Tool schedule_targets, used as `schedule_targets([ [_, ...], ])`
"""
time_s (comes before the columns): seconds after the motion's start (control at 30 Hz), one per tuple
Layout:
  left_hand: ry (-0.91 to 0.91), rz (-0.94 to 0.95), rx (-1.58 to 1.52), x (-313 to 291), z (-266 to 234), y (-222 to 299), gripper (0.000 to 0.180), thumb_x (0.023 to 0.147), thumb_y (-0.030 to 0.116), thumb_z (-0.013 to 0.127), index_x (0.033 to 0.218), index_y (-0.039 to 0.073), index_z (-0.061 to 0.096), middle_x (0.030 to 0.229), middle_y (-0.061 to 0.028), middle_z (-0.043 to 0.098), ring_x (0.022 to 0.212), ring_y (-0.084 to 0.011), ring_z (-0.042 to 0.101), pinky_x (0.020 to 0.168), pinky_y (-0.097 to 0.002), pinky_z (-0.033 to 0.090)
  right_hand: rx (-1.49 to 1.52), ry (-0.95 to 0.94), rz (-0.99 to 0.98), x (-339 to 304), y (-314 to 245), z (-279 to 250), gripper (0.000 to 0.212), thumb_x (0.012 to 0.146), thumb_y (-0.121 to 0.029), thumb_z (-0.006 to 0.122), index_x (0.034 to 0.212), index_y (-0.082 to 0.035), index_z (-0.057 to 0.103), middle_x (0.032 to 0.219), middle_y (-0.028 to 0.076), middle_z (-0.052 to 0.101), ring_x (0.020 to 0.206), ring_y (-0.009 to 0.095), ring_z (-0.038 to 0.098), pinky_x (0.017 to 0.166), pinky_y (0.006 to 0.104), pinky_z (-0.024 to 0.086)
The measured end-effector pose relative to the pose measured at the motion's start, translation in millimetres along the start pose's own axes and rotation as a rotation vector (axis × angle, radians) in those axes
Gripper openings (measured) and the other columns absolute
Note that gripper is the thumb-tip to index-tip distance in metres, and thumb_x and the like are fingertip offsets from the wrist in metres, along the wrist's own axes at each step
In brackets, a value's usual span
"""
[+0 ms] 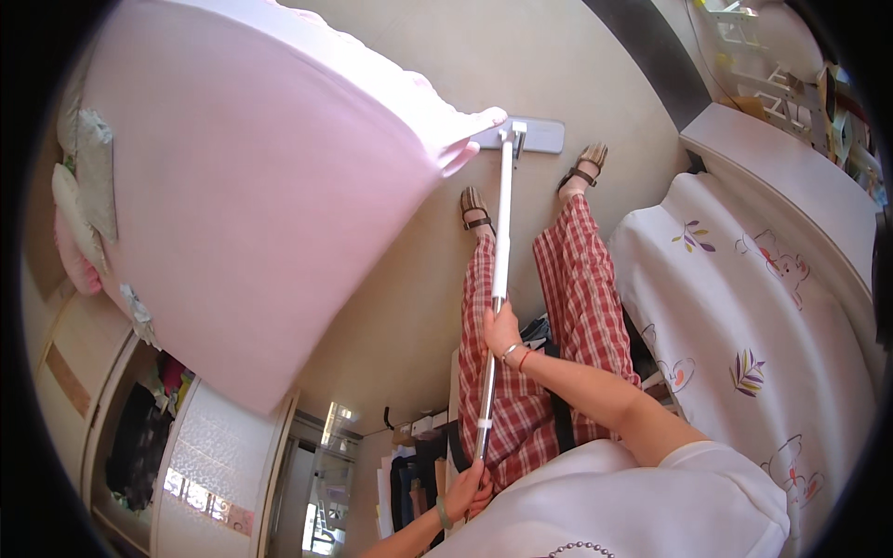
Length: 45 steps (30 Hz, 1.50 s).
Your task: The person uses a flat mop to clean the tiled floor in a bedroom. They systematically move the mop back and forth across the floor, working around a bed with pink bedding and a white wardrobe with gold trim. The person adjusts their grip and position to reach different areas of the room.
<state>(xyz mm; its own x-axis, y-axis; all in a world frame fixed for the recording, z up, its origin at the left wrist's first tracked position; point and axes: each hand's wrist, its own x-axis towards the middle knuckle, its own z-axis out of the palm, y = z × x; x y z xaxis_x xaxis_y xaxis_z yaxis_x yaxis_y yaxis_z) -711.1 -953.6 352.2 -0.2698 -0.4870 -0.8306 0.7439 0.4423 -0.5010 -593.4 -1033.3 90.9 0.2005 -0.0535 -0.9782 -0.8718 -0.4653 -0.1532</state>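
A flat mop runs up the middle of the view, with a white and silver pole [503,232] and a pale grey rectangular head [544,137] flat on the floor. My right hand [502,329] is wrapped around the pole about halfway down. Lower, close to my body, my left hand [468,493] grips the pole near its end. The ruffled corner of a pink bed cover [270,186] overlaps the left part of the mop head; whether they touch I cannot tell. My feet, in striped shoes [476,209], stand on either side of the pole.
The bed fills the left side, with pillows [76,219] at its edge. On the right hangs a white cloth [716,279] with leaf and animal prints, below a white ledge [781,172]. A patterned white cabinet door [219,451] and an open wardrobe section [139,446] are at lower left.
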Motion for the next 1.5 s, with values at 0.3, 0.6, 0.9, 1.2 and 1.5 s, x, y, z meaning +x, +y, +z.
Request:
schedule_targets([
  [0.3,-0.132,0.163,-0.040,60.7,87.6,192.4,0.044,0.093,0.052,0.030,0.079,0.012,0.039,0.051,0.0037,0.029,0.038,-0.0054,0.025,0.033,-0.0198,0.024,-0.059,0.180,-0.288,158.2,-186.8,-91.5,0.025,0.087,-0.018,0.046,0.078,0.005,0.046,0.060,0.016,0.057,0.045,0.028,0.059,0.042,0.0388,0.048],
  [0.6,-0.114,0.346,-0.013,62.5,125.8,220.6,0.042,0.094,0.051,0.029,0.086,0.011,0.040,0.055,0.0037,0.034,0.039,-0.0035,0.027,0.034,-0.0187,0.024,0.073,0.204,-0.246,160.5,-242.1,-118.5,0.027,0.085,-0.022,0.045,0.070,0.001,0.044,0.053,0.010,0.050,0.037,0.021,0.051,0.031,0.0355,0.042],
  [0.9,-0.013,0.037,-0.088,-17.7,62.2,64.3,0.044,0.093,0.053,0.030,0.080,0.011,0.038,0.051,0.0021,0.030,0.037,-0.0072,0.025,0.034,-0.0215,0.022,-0.080,0.178,-0.108,28.8,-77.1,-42.3,0.030,0.087,-0.026,0.049,0.090,0.004,0.047,0.075,0.024,0.059,0.069,0.038,0.060,0.061,0.0442,0.048],
  [1.2,0.140,-0.030,0.100,-32.5,71.9,49.1,0.047,0.092,0.055,0.029,0.080,0.010,0.037,0.051,0.0002,0.031,0.038,-0.0083,0.025,0.034,-0.0231,0.022,0.124,-0.049,0.092,1.5,-50.3,-43.2,0.027,0.090,-0.020,0.046,0.091,0.005,0.036,0.056,0.013,0.052,0.036,0.024,0.053,0.030,0.0360,0.044],
  [1.5,-0.013,0.071,0.172,56.2,158.8,229.1,0.046,0.092,0.056,0.028,0.078,0.013,0.035,0.051,0.0019,0.030,0.037,-0.0073,0.027,0.033,-0.0221,0.025,0.175,0.171,-0.201,160.5,-210.5,-176.2,0.023,0.090,-0.019,0.044,0.088,0.004,0.040,0.059,0.015,0.055,0.037,0.027,0.055,0.030,0.0376,0.043],
])
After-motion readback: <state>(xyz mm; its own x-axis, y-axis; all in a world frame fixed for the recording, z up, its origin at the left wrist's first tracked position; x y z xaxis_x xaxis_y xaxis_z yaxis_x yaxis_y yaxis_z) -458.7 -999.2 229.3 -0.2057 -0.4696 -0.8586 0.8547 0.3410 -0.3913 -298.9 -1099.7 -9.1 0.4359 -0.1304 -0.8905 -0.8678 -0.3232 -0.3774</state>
